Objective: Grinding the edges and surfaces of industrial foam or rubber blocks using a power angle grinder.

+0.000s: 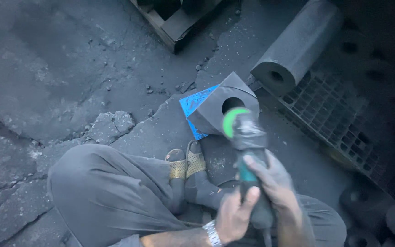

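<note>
Concrete floor [60, 59], cracked and strewn with grit, takes up most of the view. On it, at upper right, lies a black plastic grid pallet [330, 110], and a long dark cylinder [298, 43] with a hole through its middle rests on the pallet's near end. One wooden pallet [179, 20] shows at the top edge; something dark sits in it, too shadowed to tell. At lower right three or so more round holed pieces [376, 210] lie in a heap, dim and hard to count.

The person crouches with grey-trousered knees [110, 192] drawn up, two feet in woven sandals [186, 164] set side by side. Just beyond the toes stands one dark block [227, 103], wedge-topped, with a round bore facing the camera and one side face blue; it sits on the floor, touching the grid pallet's corner.

One angle grinder [248, 146], grey body with a teal grip and a green front, points at the block, its head just before the bore; it is blurred, so whether it touches cannot be told. The right hand [275, 185] is wrapped around the grinder's body from above, fingers clenched on it. The left hand [236, 215], a metal watch [212, 232] at its wrist, grasps the tail of the grinder from below, thumb up along the handle.
</note>
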